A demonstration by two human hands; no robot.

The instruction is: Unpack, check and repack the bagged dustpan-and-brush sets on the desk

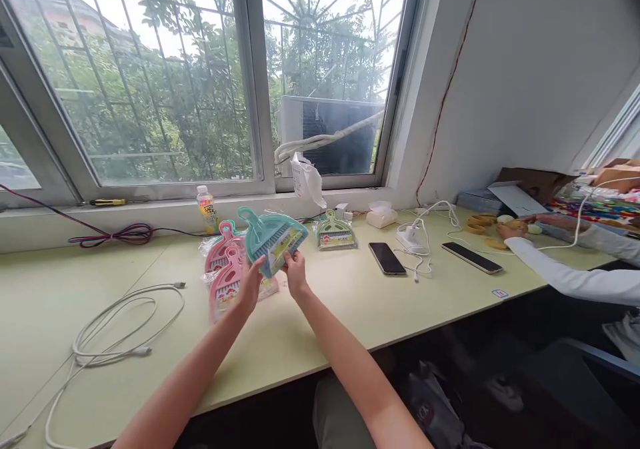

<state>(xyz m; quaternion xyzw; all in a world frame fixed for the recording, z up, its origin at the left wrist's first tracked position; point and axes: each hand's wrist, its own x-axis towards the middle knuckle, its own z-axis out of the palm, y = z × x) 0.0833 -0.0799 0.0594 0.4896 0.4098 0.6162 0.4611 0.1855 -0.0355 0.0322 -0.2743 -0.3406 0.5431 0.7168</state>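
Observation:
A teal dustpan and brush set (273,236) with a printed label is held up over the table, tilted. My left hand (251,279) grips its lower left edge, and my right hand (294,270) pinches its lower right side. Below and to the left of it lie pink dustpan sets (226,279) in clear wrapping, partly covered by the teal one and my left hand. A green dustpan set (335,231) rests farther back, to the right of my hands.
Coiled white cable (107,332) lies at the left. To the right are a phone (387,258), white chargers (410,237), a tissue pack (381,214) and a second phone (471,257). A bottle (207,210) stands by the window. Another person's hands (513,228) work at the far right.

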